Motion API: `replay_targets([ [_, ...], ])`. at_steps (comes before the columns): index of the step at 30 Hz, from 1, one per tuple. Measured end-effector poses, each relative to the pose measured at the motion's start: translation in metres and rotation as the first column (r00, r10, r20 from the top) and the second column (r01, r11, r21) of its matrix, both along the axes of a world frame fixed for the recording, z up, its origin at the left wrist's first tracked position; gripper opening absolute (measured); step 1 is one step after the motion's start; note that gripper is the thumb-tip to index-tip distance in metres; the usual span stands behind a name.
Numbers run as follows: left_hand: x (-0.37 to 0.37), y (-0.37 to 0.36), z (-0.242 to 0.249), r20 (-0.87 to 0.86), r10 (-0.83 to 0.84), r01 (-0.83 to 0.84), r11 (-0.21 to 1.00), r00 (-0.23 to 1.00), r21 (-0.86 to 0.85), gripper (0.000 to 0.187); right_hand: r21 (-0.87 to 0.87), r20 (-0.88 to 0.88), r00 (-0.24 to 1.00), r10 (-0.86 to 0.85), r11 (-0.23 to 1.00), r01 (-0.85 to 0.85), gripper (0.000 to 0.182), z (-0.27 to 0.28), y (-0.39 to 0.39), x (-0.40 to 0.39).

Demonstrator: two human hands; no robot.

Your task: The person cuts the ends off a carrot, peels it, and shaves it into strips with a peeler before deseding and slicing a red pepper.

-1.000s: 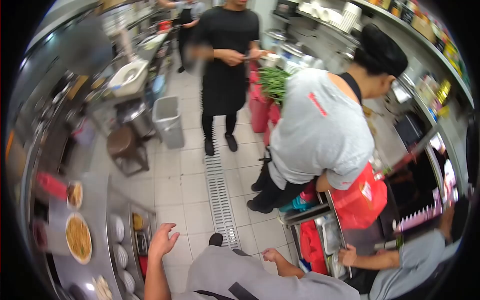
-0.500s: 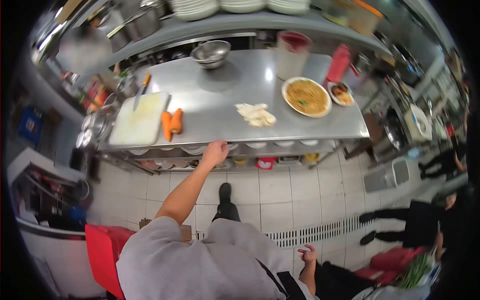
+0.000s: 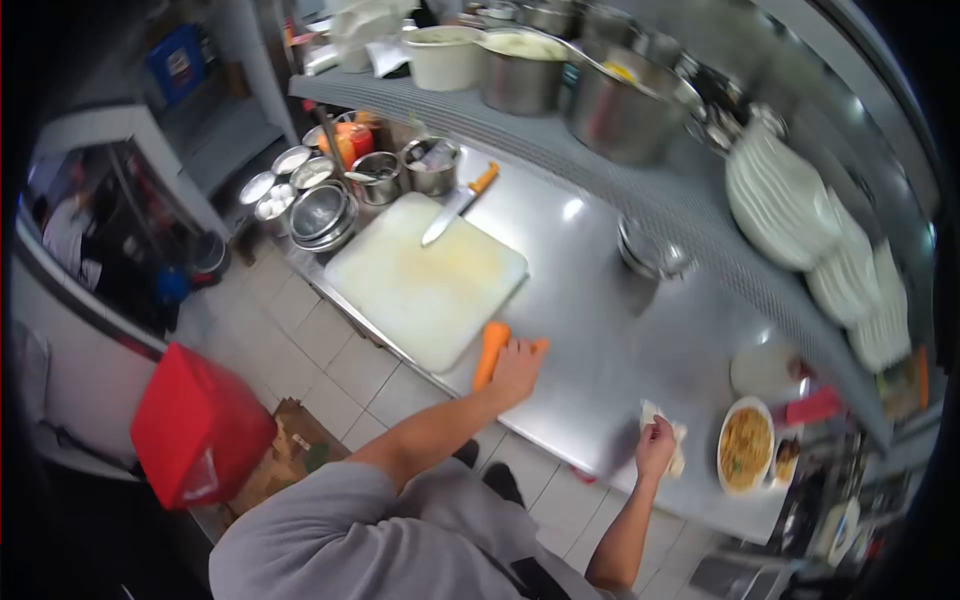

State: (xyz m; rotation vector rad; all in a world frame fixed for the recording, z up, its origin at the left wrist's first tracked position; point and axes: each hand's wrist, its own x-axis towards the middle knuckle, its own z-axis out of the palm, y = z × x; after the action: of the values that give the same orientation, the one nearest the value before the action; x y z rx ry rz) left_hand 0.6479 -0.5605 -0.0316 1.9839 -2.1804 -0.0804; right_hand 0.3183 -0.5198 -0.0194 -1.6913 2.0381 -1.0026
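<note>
Our left hand (image 3: 516,371) grasps a carrot (image 3: 542,346), apparently steadying it | our right hand (image 3: 655,449) pinches crumpled cloth (image 3: 679,464) | knife (image 3: 448,218) overhangs chopping board (image 3: 400,290), handle seemingly kept accessible

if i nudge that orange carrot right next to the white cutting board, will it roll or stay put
The orange carrot looks rounded, so it could well roll on the smooth metal table. Its tapered shape suggests a curved path. Toward the white rectangular cutting board, the board's edge would probably stop it.
</note>
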Motion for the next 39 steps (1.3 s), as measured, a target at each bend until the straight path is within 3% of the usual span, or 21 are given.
replay_targets([
  [1,0.01,-0.01,0.013,-0.014,0.05,-0.051,0.999,0.999,-0.014,0.053,-0.014,-0.014,0.999,0.05,0.999,-0.051,0.021,0.011,-0.042,0.018],
  [3,0.025,-0.008,0.03,-0.397,-0.07,0.112,0.99,0.915,0.083,0.058,-0.317,0.07,0.971,0.229,0.928,-0.196,0.019,0.022,-0.098,0.061],
  [4,0.036,-0.003,0.037,-0.412,-0.033,0.084,0.991,0.911,0.108,0.058,-0.251,0.02,0.954,0.298,0.926,-0.284,0.018,0.035,-0.123,0.094],
  [6,0.081,-0.014,0.058,-0.69,-0.038,0.031,0.999,0.723,-0.022,0.06,-0.162,-0.067,0.878,0.474,0.863,-0.479,0.016,0.045,-0.181,0.152],
  [9,0.17,-0.024,0.075,-0.674,0.191,-0.187,0.979,0.713,0.079,0.059,-0.106,-0.087,0.722,0.686,0.714,-0.692,0.014,0.015,-0.271,0.247],
  [12,0.239,-0.038,0.058,-0.56,0.443,-0.498,0.865,0.701,0.061,0.061,-0.114,-0.283,0.641,0.713,0.639,-0.761,0.02,0.003,-0.333,0.342],
  [13,0.255,-0.041,0.044,-0.563,0.446,-0.503,0.862,0.696,0.061,0.061,-0.134,-0.328,0.623,0.71,0.618,-0.775,0.022,-0.011,-0.358,0.368],
  [15,0.273,-0.037,0.009,-0.598,0.531,-0.665,0.747,0.6,-0.004,0.053,-0.099,-0.407,0.61,0.679,0.631,-0.769,0.023,-0.025,-0.397,0.411],
  [16,0.283,-0.039,0.011,-0.595,0.521,-0.653,0.757,0.612,-0.008,0.053,-0.054,-0.448,0.606,0.657,0.657,-0.752,0.023,-0.027,-0.414,0.429],
  [18,0.311,-0.033,0.018,-0.471,0.265,-0.443,0.837,0.841,-0.32,0.047,0.06,-0.5,0.593,0.631,0.708,-0.703,0.024,-0.034,-0.437,0.45],
  [19,0.33,-0.028,0.018,-0.469,0.251,-0.423,0.852,0.847,-0.307,0.047,0.126,-0.515,0.581,0.63,0.726,-0.676,0.025,-0.037,-0.442,0.451],
  [20,0.351,-0.026,0.018,-0.41,0.024,-0.101,0.981,0.912,-0.165,0.049,0.185,-0.529,0.567,0.631,0.738,-0.649,0.026,-0.04,-0.442,0.447],
  [21,0.372,-0.028,0.021,-0.387,-0.223,0.238,0.971,0.895,-0.009,0.051,0.229,-0.537,0.559,0.631,0.748,-0.623,0.026,-0.041,-0.442,0.442],
  [24,0.404,-0.026,0.037,-0.466,-0.326,0.419,0.902,0.823,0.109,0.055,0.323,-0.54,0.541,0.645,0.752,-0.574,0.028,-0.045,-0.427,0.428],
  [25,0.41,-0.022,0.046,-0.48,-0.343,0.44,0.892,0.807,0.101,0.055,0.346,-0.543,0.534,0.648,0.752,-0.561,0.028,-0.046,-0.423,0.425],
  [27,0.419,-0.025,0.06,-0.312,-0.408,0.471,0.868,0.858,0.159,0.055,0.391,-0.547,0.517,0.658,0.747,-0.537,0.029,-0.045,-0.422,0.423],
  [28,0.423,-0.031,0.058,-0.245,-0.481,0.514,0.854,0.842,0.087,0.053,0.412,-0.546,0.508,0.666,0.742,-0.529,0.03,-0.045,-0.422,0.421],
  [32,0.43,-0.036,0.047,-0.313,-0.435,0.495,0.857,0.844,0.143,0.053,0.462,-0.544,0.47,0.695,0.715,-0.524,0.032,-0.04,-0.432,0.427],
  [35,0.427,-0.027,0.039,-0.458,-0.364,0.48,0.862,0.811,0.165,0.048,0.463,-0.54,0.429,0.724,0.682,-0.567,0.034,-0.03,-0.432,0.426],
  [39,0.421,-0.017,0.05,-0.471,-0.347,0.363,0.93,0.811,-0.061,0.052,0.408,-0.497,0.425,0.757,0.636,-0.655,0.036,0.031,-0.379,0.405],
])
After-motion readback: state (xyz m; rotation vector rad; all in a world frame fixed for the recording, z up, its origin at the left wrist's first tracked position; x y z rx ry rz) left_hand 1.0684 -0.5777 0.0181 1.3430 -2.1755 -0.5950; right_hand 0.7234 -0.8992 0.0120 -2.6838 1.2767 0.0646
